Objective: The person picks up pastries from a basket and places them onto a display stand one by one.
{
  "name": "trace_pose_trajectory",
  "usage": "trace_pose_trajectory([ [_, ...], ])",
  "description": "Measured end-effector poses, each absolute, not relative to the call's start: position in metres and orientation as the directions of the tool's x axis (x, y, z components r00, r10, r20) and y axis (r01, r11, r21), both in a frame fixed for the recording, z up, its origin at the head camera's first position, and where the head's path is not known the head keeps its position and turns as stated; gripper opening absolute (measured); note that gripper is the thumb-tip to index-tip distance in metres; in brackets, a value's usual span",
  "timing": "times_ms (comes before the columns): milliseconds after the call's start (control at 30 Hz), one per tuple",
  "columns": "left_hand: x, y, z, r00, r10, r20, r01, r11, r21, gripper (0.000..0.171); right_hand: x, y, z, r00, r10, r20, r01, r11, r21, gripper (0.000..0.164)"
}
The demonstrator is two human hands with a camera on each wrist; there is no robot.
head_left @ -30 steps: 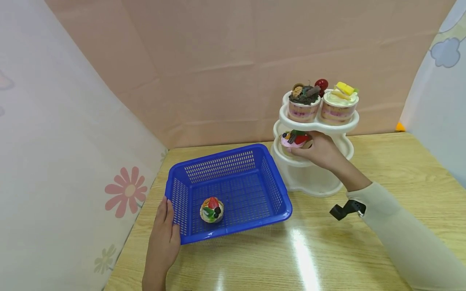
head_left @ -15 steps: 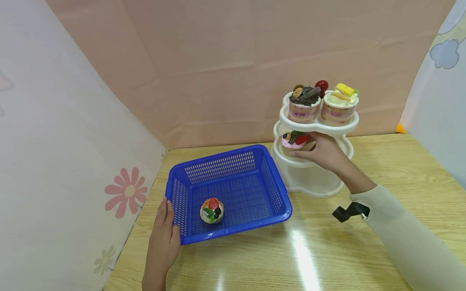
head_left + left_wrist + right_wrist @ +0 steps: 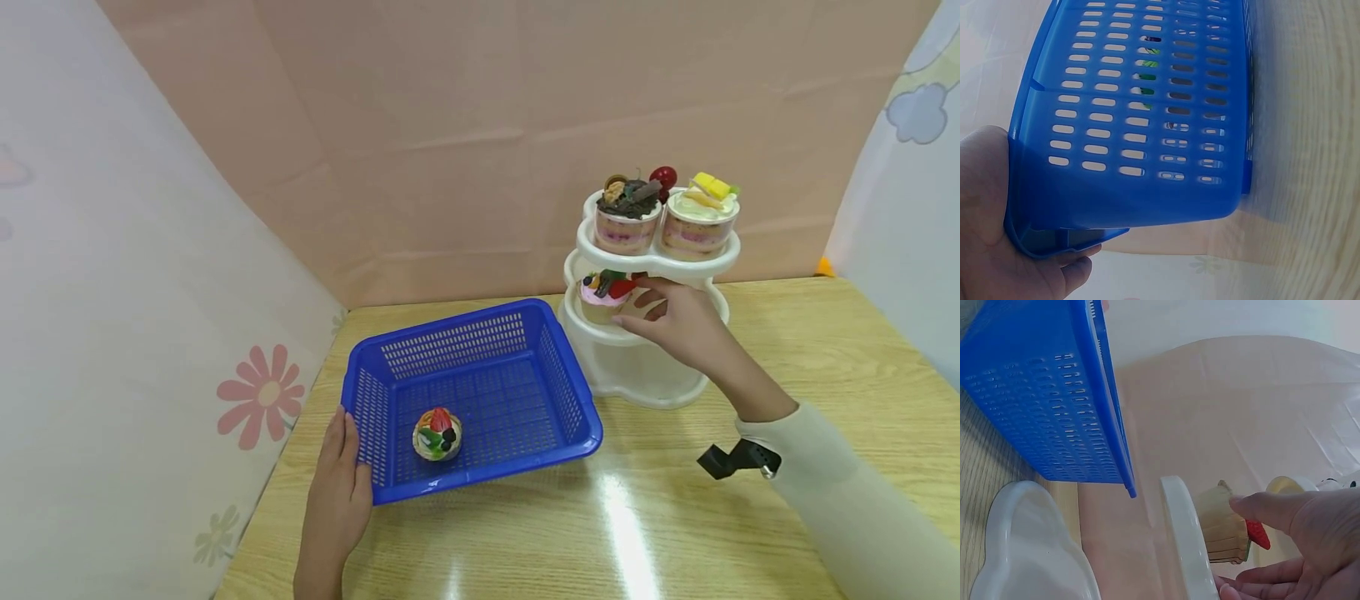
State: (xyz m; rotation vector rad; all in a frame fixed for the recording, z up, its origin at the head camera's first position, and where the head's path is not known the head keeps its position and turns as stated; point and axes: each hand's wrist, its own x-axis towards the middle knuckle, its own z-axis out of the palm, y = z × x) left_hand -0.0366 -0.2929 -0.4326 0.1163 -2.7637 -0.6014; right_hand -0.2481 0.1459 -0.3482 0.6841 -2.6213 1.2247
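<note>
My left hand (image 3: pixel 336 492) holds the rim of a blue plastic basket (image 3: pixel 480 479) at its front left corner. In the left wrist view, fingers (image 3: pixel 1075 274) bend down past the rim. A fruit-topped tart (image 3: pixel 437 434) lies inside the basket. My right hand (image 3: pixel 678 321) reaches between the tiers of a white stand (image 3: pixel 645 375), thumb and fingers spread beside a pink-creamed cupcake (image 3: pixel 602 304) with a strawberry and berries. This cupcake sits on the lower tier; in the right wrist view, its pleated wrapper (image 3: pixel 1219 528) shows near the thumb.
A chocolate-topped dessert cup (image 3: pixel 626 225) with red cherries and a cream-topped cup (image 3: pixel 697 225) with yellow pieces stand on the top tier. The stand is right of the basket on a wooden table (image 3: pixel 510 550), with a pink backdrop (image 3: pixel 450 167) behind.
My right hand has loosened from the pink-creamed cupcake and drawn slightly to the right, leaving it on the lower tier. Left hand and basket stay in place.
</note>
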Motion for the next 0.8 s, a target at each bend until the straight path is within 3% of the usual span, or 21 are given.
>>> trace_pose_trajectory([
  [333,-0.036,-0.293,-0.433,-0.950,-0.147,0.275,-0.019,0.907,0.421,0.061,-0.231,0.148,-0.347,-0.906,-0.299,0.300,-0.423,0.625,-0.656,0.056],
  [800,-0.035,-0.292,-0.432,-0.946,-0.139,0.292,-0.003,0.906,0.423,0.060,-0.204,0.136,-0.341,-0.881,-0.243,0.405,-0.437,0.746,-0.502,0.047],
])
